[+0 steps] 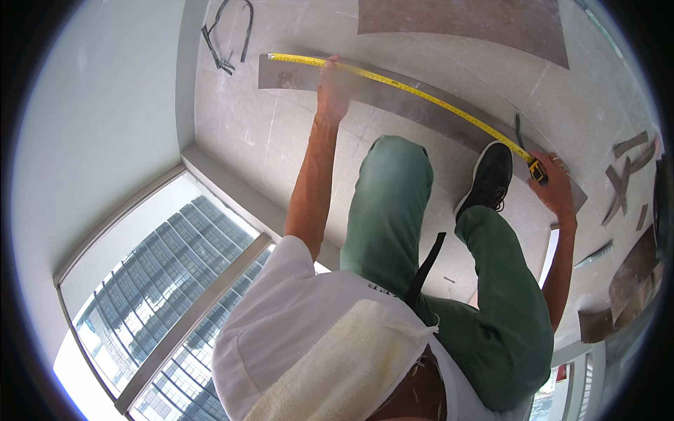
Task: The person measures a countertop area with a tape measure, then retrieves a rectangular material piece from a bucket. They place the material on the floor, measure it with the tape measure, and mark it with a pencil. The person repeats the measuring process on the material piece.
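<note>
A yellow tape measure (435, 100) is drawn out along a long, grey-brown strip (291, 77) lying on the floor. My right hand (557, 184) is closed round its black and yellow case at the strip's right end. Toward the left end, where the blade's metal tip sits near the strip's edge, my left hand (334, 90) reaches to the blade with a fingertip on or just over it. Motion smears that hand, so its grip is unclear. My black shoe (488, 175) is beside the strip, its toe close to the blade.
A wide brown sheet (463, 24) lies beyond the strip. Bent dark strips (226, 63) rest at the far left by the wall. Several offcuts (621, 186) are scattered at the right, near larger brown pieces (632, 274). A window (168, 281) stands at the lower left.
</note>
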Demonstrator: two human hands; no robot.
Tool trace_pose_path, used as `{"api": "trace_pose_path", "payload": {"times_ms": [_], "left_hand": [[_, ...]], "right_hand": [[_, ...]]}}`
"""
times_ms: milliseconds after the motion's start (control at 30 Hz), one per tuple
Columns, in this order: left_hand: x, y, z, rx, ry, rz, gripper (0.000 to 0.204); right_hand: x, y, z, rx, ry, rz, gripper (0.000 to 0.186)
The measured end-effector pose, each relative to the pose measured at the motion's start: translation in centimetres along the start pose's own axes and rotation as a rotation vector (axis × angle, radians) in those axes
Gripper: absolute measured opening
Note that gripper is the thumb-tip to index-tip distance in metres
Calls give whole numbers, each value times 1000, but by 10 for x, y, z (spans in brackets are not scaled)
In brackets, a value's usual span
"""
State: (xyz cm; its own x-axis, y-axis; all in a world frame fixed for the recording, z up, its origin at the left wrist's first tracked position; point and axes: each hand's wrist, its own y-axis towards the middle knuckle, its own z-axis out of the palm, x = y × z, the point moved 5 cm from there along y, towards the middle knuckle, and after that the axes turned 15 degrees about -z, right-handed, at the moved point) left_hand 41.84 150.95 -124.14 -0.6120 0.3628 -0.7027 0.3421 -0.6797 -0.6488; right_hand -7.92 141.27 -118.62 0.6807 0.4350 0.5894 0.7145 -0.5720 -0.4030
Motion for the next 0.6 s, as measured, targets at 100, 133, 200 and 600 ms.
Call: {"api": "trace_pose_path", "payload": {"times_ms": [100,133,200,600], "left_hand": [[-7,4,-15,-2,33,-59,37],[-9,3,-15,37,87,-80,38],[-8,-6,-18,11,193,-96,41],[25,-12,31,98,2046,437,91]], "right_hand": [[-28,-20,2,11,10,52,55],[-32,-25,4,-25,95,35,54],[-42,-37,9,-56,233,94,51],[-102,-152,-19,-700,204,327,64]]}}
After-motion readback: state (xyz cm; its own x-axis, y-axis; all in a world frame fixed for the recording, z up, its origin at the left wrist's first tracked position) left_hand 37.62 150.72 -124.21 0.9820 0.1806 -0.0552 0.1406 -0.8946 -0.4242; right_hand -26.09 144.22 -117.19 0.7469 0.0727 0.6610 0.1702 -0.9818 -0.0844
